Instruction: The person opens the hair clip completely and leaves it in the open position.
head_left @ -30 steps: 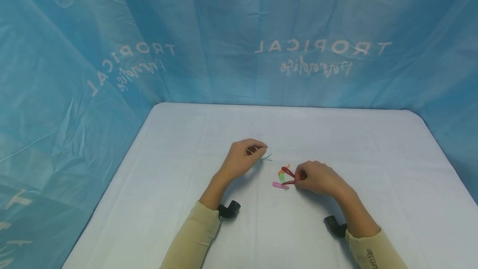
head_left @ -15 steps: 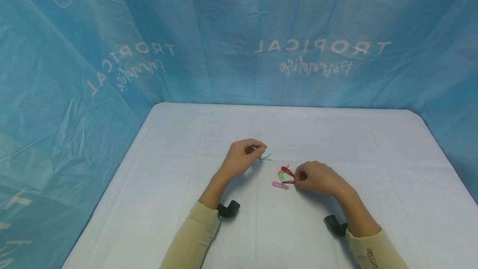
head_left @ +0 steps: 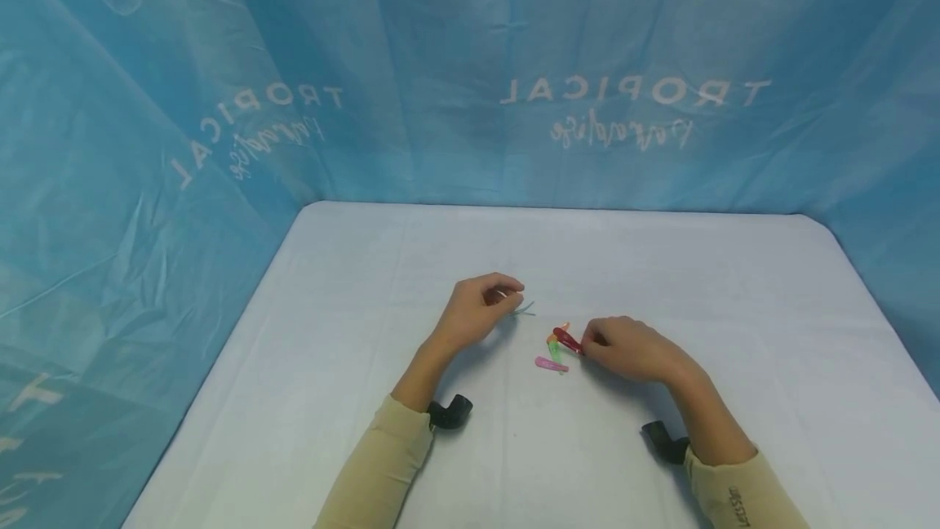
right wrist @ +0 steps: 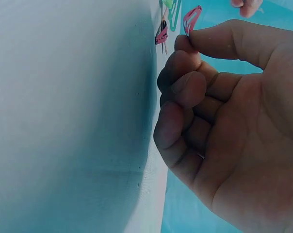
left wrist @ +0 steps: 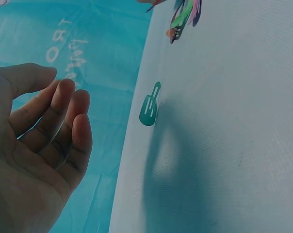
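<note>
1 red teardrop clip (head_left: 568, 340), right grip (head_left: 633, 349) pinching.

Wears a beige left sleeve (head_left: 378, 468) and matching right sleeve (head_left: 758, 496) with small dark lettering (head_left: 737, 506) near the right cuff (head_left: 718, 472). Has a black elbow-shaped wrist piece (head_left: 664, 442) just left of that cuff, a second piece (head_left: 451, 412) farther left.

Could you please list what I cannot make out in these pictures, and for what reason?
1. Head view: the gripped end of the red clip; the right hand covers it.
2. Head view: one end of the teal clip, hidden by the left hand.
3. Head view: the orange clip's full shape; small and partly covered by the red clip.
4. Right wrist view: most of the left hand, cut off by the top edge.
</note>
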The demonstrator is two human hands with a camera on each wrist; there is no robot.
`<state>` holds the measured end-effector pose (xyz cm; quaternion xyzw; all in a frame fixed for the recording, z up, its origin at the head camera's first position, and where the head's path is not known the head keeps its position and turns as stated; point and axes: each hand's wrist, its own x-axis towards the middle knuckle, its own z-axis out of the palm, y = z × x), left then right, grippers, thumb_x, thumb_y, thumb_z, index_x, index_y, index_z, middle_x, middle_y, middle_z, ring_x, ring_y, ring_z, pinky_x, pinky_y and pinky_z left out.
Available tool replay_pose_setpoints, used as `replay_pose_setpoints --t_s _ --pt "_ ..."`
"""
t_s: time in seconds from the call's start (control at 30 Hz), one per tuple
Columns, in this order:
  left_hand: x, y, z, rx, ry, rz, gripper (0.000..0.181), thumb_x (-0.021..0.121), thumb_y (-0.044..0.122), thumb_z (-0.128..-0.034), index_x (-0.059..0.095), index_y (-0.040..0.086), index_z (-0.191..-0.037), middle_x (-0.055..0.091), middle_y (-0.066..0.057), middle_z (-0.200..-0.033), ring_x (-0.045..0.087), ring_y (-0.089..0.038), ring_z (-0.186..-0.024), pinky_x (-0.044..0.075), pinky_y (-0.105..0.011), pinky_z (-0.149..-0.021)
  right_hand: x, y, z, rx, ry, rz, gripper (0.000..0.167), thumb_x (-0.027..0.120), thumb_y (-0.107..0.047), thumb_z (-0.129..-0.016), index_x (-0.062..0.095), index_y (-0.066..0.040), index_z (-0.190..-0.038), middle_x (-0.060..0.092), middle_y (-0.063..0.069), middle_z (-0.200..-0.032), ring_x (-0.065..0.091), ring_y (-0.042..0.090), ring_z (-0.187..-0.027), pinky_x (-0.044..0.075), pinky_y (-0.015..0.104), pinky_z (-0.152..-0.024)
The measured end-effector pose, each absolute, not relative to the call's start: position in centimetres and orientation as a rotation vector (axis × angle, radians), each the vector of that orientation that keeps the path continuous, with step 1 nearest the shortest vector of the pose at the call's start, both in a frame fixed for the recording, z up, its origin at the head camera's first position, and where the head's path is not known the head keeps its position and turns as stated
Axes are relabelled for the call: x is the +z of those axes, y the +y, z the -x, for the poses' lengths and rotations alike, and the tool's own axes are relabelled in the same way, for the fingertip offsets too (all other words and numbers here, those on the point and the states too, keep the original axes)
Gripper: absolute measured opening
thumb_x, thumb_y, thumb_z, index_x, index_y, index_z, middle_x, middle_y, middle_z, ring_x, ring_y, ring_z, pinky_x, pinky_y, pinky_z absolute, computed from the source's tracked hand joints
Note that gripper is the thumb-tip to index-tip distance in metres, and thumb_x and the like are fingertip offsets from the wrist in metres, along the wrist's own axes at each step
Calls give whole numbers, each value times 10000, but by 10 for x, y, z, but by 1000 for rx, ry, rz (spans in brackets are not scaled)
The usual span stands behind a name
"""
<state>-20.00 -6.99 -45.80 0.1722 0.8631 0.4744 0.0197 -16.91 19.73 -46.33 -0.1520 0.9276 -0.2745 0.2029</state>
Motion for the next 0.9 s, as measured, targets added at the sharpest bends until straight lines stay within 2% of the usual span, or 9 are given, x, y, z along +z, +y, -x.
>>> replay_pose_setpoints --t_s 0.3,0.5,0.9 --pt "-460 -66 199 1423 2695 -508 172 683 255 -963 741 186 -1110 715 69 -989 619 -102 -861 528 -274 -754 -461 197 169 -850 2576 403 117 599 -191 -957 681 -108 -958 581 -5 -771 528 164 -705 441 326 -643" --pt "-459 -64 197 1384 2708 -511 170 680 264 -967 744 178 -1099 708 71 -965 607 -105 -851 521 -268 -739 -460 197 170 -896 2568 394 153 582 -194 -958 686 -89 -996 575 3 -752 522 166 -682 433 324 -620" --pt "-457 -64 194 1342 2720 -513 182 676 291 -969 742 190 -1105 697 89 -959 597 -111 -852 520 -271 -738 -452 193 168 -950 2581 385 142 571 -186 -941 674 -91 -965 563 11 -753 509 174 -677 410 323 -598"
